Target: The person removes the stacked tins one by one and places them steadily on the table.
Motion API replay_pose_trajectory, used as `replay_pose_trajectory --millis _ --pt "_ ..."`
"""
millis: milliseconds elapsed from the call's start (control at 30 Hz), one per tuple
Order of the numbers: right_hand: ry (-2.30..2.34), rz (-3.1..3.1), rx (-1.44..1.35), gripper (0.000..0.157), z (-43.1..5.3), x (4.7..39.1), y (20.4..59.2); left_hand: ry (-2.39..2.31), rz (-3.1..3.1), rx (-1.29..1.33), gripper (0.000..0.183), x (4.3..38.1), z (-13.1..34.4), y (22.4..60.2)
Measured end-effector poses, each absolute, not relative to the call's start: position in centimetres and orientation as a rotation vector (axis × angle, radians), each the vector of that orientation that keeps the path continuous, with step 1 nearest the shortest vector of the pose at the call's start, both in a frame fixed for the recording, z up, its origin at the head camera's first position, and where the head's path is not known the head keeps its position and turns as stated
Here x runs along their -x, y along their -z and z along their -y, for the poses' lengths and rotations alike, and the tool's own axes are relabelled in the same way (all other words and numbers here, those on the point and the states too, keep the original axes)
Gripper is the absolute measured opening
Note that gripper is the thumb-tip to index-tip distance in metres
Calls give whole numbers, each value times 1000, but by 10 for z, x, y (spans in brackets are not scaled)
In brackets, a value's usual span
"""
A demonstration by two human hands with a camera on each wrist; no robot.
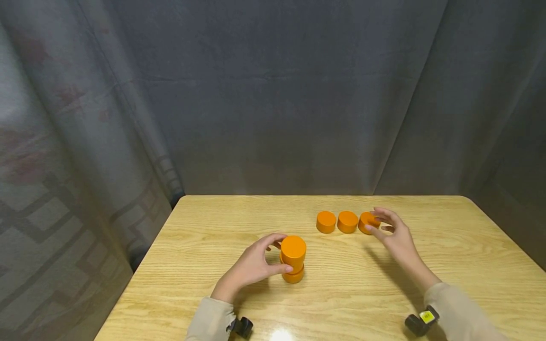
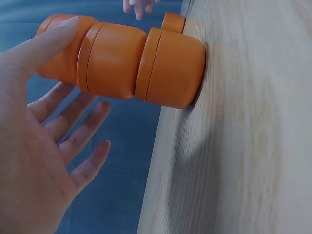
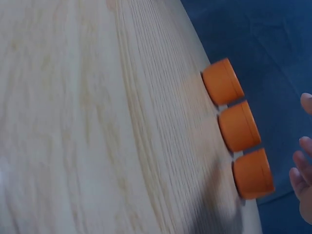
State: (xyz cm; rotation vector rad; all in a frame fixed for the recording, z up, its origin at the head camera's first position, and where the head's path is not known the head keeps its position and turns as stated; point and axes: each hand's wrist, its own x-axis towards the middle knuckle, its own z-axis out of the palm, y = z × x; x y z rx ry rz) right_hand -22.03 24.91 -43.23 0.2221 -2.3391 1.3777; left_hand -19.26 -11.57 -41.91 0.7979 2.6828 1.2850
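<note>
Three round orange lidded containers stand stacked in front of the left hand (image 1: 249,267). It holds the top container (image 2: 61,61) between its thumb and fingers, the thumb on the near side. Below it, the middle container (image 2: 114,61) rests on the bottom container (image 2: 173,68), which stands on the table. Farther back, the right hand (image 1: 400,240) hovers by the rightmost container (image 1: 366,223) of a row of three, its fingers spread and loosely bent. In the right wrist view a gap shows between those fingertips and that container (image 3: 253,174).
The other two containers of the row, the left one (image 1: 326,222) and the middle one (image 1: 347,222), stand close beside each other. All are on a light wooden table (image 1: 204,284). Grey curtains (image 1: 273,104) hang behind its far edge and at the sides.
</note>
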Motion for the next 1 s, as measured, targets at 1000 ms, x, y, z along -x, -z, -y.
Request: replay_pose_trajectory --millis 1000 --pt "-1473 2331 -403 47 -197 183 407 -1177 -2661 -712 73 195 117 426"
